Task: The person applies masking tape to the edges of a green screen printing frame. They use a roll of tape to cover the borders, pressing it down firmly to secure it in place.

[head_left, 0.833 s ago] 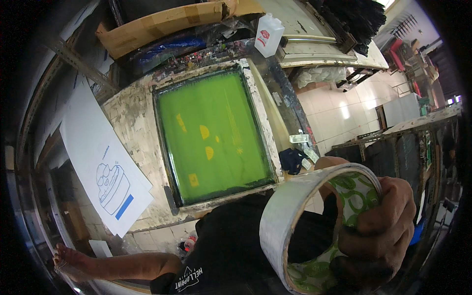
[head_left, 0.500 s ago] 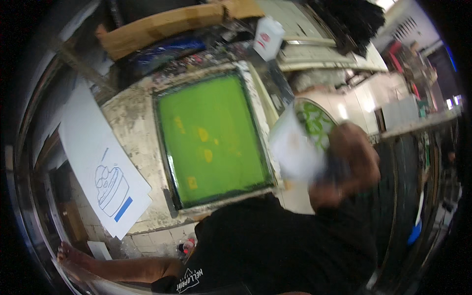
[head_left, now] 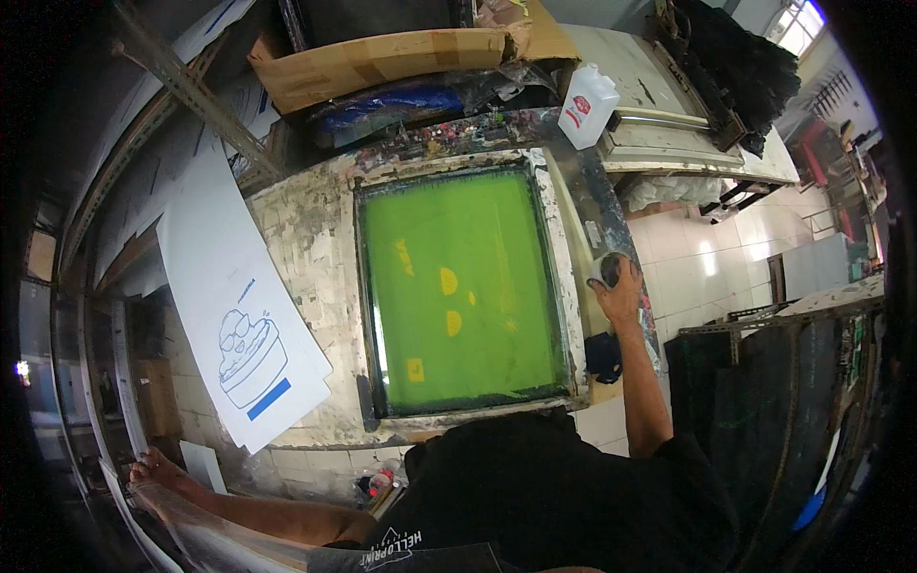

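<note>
The right hand (head_left: 621, 286) is closed over a tape roll (head_left: 604, 270), pressing it on the tabletop (head_left: 611, 224) at the green screen frame's (head_left: 460, 291) three o'clock side. The left hand (head_left: 158, 471) grips a clear sheet (head_left: 196, 530) at seven o'clock.

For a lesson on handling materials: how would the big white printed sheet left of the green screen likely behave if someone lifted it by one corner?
The white printed sheet looks thin and wide, so it would probably flop and bend. It overhangs the table edge, hinting it is light and would slide easily.

We note a white plastic jug (head_left: 586, 107) standing beyond the paint-stained worktop (head_left: 306, 239). A torn brown cardboard box (head_left: 382, 59) lies at the far edge. Pale floor tiles (head_left: 712, 253) show on the right.
</note>
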Motion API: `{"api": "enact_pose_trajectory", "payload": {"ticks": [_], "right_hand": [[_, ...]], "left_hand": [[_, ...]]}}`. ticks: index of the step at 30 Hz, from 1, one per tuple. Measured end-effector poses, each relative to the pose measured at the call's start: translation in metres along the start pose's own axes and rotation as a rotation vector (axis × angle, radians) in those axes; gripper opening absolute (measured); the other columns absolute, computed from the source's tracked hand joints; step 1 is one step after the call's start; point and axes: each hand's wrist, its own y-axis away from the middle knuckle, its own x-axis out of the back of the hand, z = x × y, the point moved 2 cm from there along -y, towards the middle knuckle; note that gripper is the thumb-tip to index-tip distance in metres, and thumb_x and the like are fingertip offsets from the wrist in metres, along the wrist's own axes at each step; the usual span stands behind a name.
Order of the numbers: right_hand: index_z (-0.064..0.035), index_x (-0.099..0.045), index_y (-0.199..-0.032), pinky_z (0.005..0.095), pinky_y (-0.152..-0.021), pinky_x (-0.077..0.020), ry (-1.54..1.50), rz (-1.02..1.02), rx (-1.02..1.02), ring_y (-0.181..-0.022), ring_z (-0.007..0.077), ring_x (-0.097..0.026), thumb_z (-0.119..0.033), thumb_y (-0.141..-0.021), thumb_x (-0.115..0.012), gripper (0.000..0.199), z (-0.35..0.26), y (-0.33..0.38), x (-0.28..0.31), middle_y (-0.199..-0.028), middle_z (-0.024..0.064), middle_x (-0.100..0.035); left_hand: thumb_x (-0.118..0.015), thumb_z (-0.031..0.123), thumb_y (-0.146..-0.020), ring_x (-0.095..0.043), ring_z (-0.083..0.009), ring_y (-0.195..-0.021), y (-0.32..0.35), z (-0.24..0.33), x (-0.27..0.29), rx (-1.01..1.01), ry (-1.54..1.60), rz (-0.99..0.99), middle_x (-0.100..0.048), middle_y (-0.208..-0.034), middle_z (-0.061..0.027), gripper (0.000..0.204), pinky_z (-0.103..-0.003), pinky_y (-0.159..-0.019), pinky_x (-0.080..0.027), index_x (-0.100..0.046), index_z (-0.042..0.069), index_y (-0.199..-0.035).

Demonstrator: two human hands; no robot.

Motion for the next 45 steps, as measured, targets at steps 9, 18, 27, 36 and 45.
{"api": "enact_pose_trajectory", "payload": {"ticks": [9,18,27,36,45], "right_hand": [[0.0035,-0.063,-0.098,0.0420,-0.076,-0.0469,-1.480,-0.095,0.563,-0.089,0.0299,-0.061,-0.020,-0.074,-0.075,0.035,-0.260,-0.031,0.178,-0.095,0.0180,-0.064],[0.0017,-0.070,-0.085,0.0352,-0.062,-0.0514,-1.604,-0.136,0.730,-0.071,0.0292,-0.065,-0.009,-0.077,-0.074,0.013,-0.268,-0.058,0.167,-0.082,0.0165,-0.067],[0.0031,-0.068,-0.089,0.0232,-0.065,-0.0461,-0.895,-0.098,-0.163,-0.070,0.0073,-0.056,-0.002,-0.070,-0.082,0.025,-0.131,-0.137,-0.014,-0.075,0.0016,-0.065],[-0.0079,-0.055,-0.119,0.0381,-0.070,-0.0489,-0.304,-0.005,-0.172,-0.077,0.0261,-0.065,-0.016,-0.068,-0.079,0.057,-0.083,-0.189,-0.129,-0.086,0.0147,-0.068],[-0.0086,-0.052,-0.113,0.0469,-0.075,-0.0487,0.057,-0.043,-0.195,-0.085,0.0364,-0.065,-0.026,-0.065,-0.080,0.058,-0.097,-0.197,-0.165,-0.088,0.0174,-0.064]], "left_hand": [[-0.063,0.011,-0.089,-0.052,-0.0210,-0.089,-0.016,-0.025,-0.002,0.110,0.157,-0.101,-0.060,-0.094,-0.0102,0.019,-0.034,-0.084,-0.040,-0.061,-0.003,-0.102],[-0.062,0.013,-0.086,-0.050,-0.0182,-0.078,-0.014,-0.072,-0.048,-0.105,-1.174,0.059,-0.058,-0.086,-0.0063,0.020,-0.031,-0.072,-0.040,-0.063,-0.001,-0.100],[-0.076,0.002,-0.074,-0.063,-0.0140,-0.086,0.016,-0.313,-0.222,0.700,-0.546,-0.314,-0.070,-0.089,-0.0069,0.021,-0.028,-0.080,-0.048,-0.071,-0.001,-0.095],[-0.078,0.005,-0.067,-0.066,-0.0185,-0.077,0.060,-0.493,-0.285,0.342,-0.967,-0.281,-0.071,-0.081,-0.0043,0.049,-0.033,-0.074,-0.050,-0.066,0.002,-0.114],[-0.069,0.005,-0.061,-0.062,-0.0299,-0.077,0.076,-0.511,-0.292,0.186,-1.375,-0.220,-0.068,-0.071,-0.0020,0.059,-0.043,-0.074,-0.046,-0.059,0.004,-0.119]]}}
